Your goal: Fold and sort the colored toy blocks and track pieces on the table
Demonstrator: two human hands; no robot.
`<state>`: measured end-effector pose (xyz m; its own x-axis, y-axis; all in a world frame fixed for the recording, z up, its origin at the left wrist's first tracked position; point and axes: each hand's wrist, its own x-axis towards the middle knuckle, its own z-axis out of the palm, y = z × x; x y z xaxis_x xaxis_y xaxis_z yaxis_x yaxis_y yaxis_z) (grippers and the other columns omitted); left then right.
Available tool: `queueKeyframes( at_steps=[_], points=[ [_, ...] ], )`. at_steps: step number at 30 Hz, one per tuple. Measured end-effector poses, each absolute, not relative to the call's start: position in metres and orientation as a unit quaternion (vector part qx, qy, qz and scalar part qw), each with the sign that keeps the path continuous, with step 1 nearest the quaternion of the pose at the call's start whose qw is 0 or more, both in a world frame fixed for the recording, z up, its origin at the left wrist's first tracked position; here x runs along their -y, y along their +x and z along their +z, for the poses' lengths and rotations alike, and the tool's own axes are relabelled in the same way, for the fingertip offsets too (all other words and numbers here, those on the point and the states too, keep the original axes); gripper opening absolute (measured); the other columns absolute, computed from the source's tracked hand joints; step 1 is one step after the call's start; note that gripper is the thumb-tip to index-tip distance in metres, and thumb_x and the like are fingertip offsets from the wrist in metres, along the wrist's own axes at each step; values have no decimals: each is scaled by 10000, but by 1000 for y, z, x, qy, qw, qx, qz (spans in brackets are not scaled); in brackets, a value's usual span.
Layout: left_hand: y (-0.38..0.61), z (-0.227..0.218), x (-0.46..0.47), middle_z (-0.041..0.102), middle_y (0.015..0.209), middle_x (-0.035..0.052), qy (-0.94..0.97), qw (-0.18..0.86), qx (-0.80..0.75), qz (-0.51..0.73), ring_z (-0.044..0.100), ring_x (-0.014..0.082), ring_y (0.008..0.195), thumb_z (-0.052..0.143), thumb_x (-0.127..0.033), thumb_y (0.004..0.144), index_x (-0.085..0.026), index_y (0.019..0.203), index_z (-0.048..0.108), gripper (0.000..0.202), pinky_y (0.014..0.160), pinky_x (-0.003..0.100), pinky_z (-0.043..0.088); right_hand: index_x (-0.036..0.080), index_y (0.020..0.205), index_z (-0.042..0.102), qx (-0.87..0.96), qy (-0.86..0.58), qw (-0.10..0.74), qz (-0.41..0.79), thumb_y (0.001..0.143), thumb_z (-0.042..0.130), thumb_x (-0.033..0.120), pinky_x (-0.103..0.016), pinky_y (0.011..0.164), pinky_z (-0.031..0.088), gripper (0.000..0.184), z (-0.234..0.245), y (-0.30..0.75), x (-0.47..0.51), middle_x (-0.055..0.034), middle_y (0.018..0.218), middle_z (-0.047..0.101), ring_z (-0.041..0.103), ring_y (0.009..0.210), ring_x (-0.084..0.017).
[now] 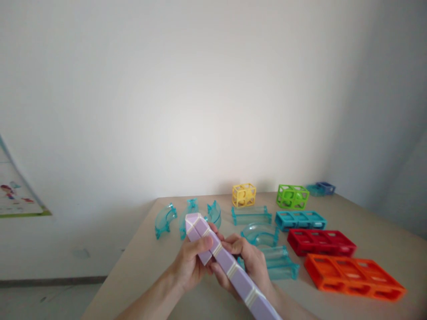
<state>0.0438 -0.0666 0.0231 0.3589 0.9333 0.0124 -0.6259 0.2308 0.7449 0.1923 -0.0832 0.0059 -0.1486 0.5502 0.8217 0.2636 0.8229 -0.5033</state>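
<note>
A purple and white snake puzzle (227, 262) is held in front of me, its far end folded back on itself and its long straight part running down toward the lower right. My left hand (190, 262) grips the folded end, thumb lying on top. Around the straight part, just behind the fold, my right hand (248, 262) is closed, with some fingertips hidden under the puzzle. Beyond the hands, clear teal curved track pieces (165, 220) lie on the table. Close to my right hand is a straight teal track piece (282, 262).
On the table (133, 266), frame blocks stand to the right: orange (353, 275), red (322, 242), blue (300, 220). Farther back are a yellow frame block (243, 195) and a green one (292, 197). A dark blue piece (326, 188) sits at the far corner. A wall rises behind.
</note>
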Motion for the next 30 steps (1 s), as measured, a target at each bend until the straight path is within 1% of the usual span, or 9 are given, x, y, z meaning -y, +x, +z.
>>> queueKeyframes(
  at_steps=[3,6,12,18,21,23,25,27,30],
  points=[
    [42,22,65,666,736,4,327,753,-229,522,631,122,557,854,-276,560,-156,930,613,458,411,187,477,240,855,501,738,-282,593,152,671,743,192,-239,545,452,307,5,193,83,-6,768,663,612,585,-150],
    [40,20,63,688,759,11,326,757,-229,518,641,133,596,876,-292,526,-156,896,629,466,454,207,499,230,817,515,733,-286,590,182,668,759,240,-240,527,445,285,7,194,83,-3,732,675,595,554,-148],
    [39,20,61,715,759,15,317,758,-244,516,619,119,548,907,-291,451,-165,879,668,507,410,188,432,213,802,553,694,-304,607,239,660,775,286,-237,509,429,273,7,191,86,2,677,673,573,516,-142],
    [36,17,60,723,751,8,310,751,-252,526,634,130,564,921,-289,412,-188,867,696,518,429,197,458,208,768,570,672,-325,612,259,646,761,304,-228,479,386,246,10,188,90,23,615,643,493,461,-107],
    [32,14,59,714,715,5,337,754,-244,509,609,115,491,917,-302,422,-198,854,715,489,368,177,433,210,731,577,643,-314,610,340,675,729,357,-250,492,394,218,17,186,92,-7,627,652,530,504,-137],
    [30,14,59,707,707,6,361,760,-223,492,608,119,471,908,-313,443,-212,848,731,453,324,161,409,221,730,572,621,-294,594,419,699,709,393,-251,464,385,222,21,186,93,-3,611,639,519,483,-139],
    [29,17,60,713,787,22,393,763,-183,479,621,128,490,894,-316,476,-233,849,746,410,306,155,402,230,717,550,605,-273,575,478,721,694,425,-238,417,348,242,23,185,94,24,540,591,459,411,-115],
    [28,21,61,707,956,43,431,766,-140,457,643,139,544,882,-299,506,-256,843,759,361,309,157,414,227,712,537,601,-257,552,517,739,684,455,-219,375,301,272,21,185,95,42,492,550,402,359,-90],
    [26,25,60,655,1153,53,456,772,-110,430,664,157,626,872,-272,527,-266,819,764,310,325,161,438,210,736,533,598,-235,526,557,748,694,461,-197,354,291,298,16,184,94,32,521,568,419,357,-77]
  ],
)
